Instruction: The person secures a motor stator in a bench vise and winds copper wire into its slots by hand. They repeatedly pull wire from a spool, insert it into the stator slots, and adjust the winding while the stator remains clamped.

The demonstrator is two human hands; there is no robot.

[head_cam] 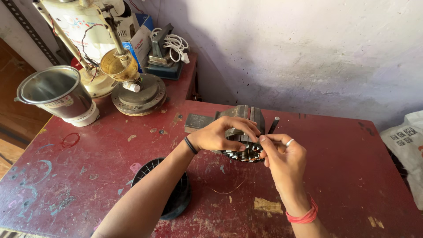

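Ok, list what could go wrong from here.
1. The stator is gripped only by the left hand and right hand against the vise; it may slip.
2. Its copper windings sit under the fingertips and could get nicked.
3. The black spool lies beneath the left forearm and could be knocked.

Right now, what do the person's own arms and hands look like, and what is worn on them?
Both forearms are bare, no sleeves or gloves. The left hand has a thin black band around its wrist. The right hand wears a silver ring on one finger and red thread wraps at the wrist.
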